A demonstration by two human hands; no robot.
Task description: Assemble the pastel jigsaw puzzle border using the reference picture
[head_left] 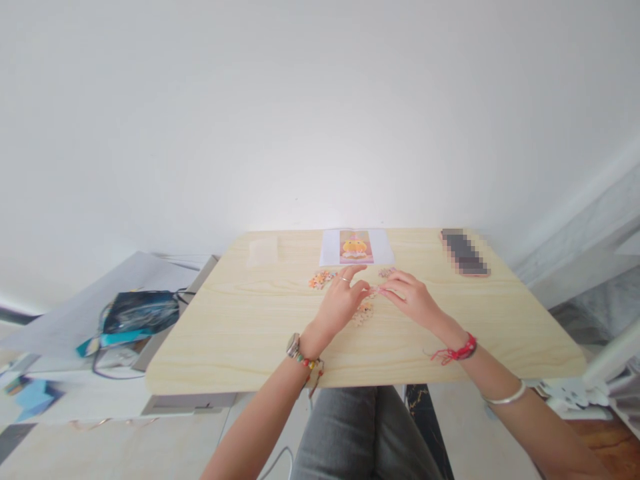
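Jigsaw-piece piles [321,279]: three, toward six o'clock of one printed sheet [330,249]. Left hand [343,301], right hand [414,300]: nearly closed, pinching pink pieces [375,291].

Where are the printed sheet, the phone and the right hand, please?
Printed sheet [356,248]: head view, middle of its picture.
Phone [465,252]: head view, its dark face.
Right hand [415,301]: head view, back of hand.

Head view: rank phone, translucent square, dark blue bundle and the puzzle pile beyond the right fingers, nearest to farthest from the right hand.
1. Puzzle pile, just past the right hand.
2. Phone, at the table's right.
3. Translucent square, on the table's left.
4. Dark blue bundle, left of the table.
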